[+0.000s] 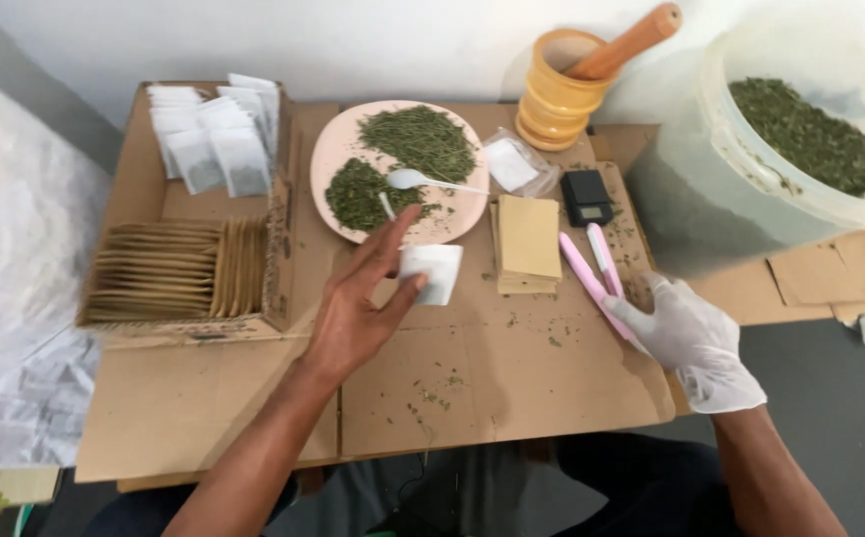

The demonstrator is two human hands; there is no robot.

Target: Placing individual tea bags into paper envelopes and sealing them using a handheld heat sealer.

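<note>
On the cardboard, left hand [358,308] pinches white sachet [432,272]; gloved right hand [693,338] seemingly grips pink sealer [591,273]

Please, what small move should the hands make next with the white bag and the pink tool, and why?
Probably bring the small white bag over to the pink sealing tool. The bare left hand pinches the bag just below the plate of dried green herb, while the gloved right hand already rests on the tool's near end, and the two lie apart.

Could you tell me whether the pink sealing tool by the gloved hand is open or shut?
Open. The pink sealing tool has two arms spread in a V, apart at the far end; the gloved right hand holds its near end.
</note>
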